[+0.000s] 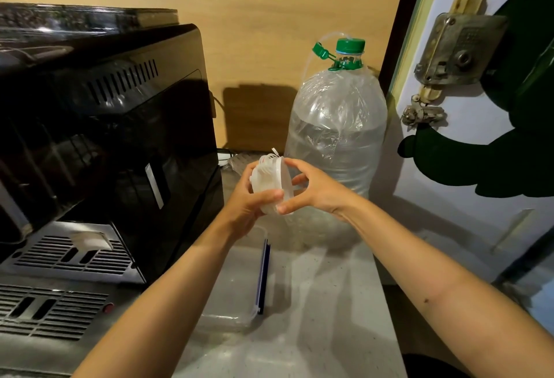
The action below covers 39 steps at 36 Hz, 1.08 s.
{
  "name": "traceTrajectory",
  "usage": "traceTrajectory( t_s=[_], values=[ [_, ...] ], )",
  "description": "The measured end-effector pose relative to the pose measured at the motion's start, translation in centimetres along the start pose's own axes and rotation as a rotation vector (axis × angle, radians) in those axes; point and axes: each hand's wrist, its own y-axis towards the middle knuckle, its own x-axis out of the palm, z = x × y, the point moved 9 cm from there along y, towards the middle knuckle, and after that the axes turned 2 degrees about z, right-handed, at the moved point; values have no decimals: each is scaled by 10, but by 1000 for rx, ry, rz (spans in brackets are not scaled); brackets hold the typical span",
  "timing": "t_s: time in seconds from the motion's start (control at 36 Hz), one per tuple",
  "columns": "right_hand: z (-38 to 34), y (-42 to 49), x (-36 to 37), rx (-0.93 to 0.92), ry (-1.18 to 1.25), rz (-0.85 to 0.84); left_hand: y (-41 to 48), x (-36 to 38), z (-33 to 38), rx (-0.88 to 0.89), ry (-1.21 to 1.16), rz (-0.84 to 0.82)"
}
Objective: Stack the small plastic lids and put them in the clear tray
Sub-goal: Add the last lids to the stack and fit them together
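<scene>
coffee machine point(99, 143) left | water bottle point(335, 137) right | clear tray point(239, 287) between, nearer

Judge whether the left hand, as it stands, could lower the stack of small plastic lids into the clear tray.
Probably yes: the left hand holds the lids above the clear tray, which looks open with nothing between them.

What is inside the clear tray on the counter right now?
The visible part of the clear tray looks empty. The left forearm covers its left side. The stack of lids is above it, held in the left hand and right hand.

Water bottle point(335, 125) beside coffee machine point(99, 143)
</scene>
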Motion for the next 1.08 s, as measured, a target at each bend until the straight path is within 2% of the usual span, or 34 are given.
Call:
traceTrajectory(
  t_s=[0.19,0.56,0.83,1.08],
  values=[
    [-8,-1,5,-80,-53,0,0,-3,-5,-25,-33,-18],
    [-3,0,15,-117,-81,-9,-8,-6,-6,-25,-1,10],
    [-2,-9,18,-94,-80,-23,-19,0,-6,-17,-37,-46],
    [6,-15,22,-53,-70,-8,-35,3,1,3,40,5]
  ],
)
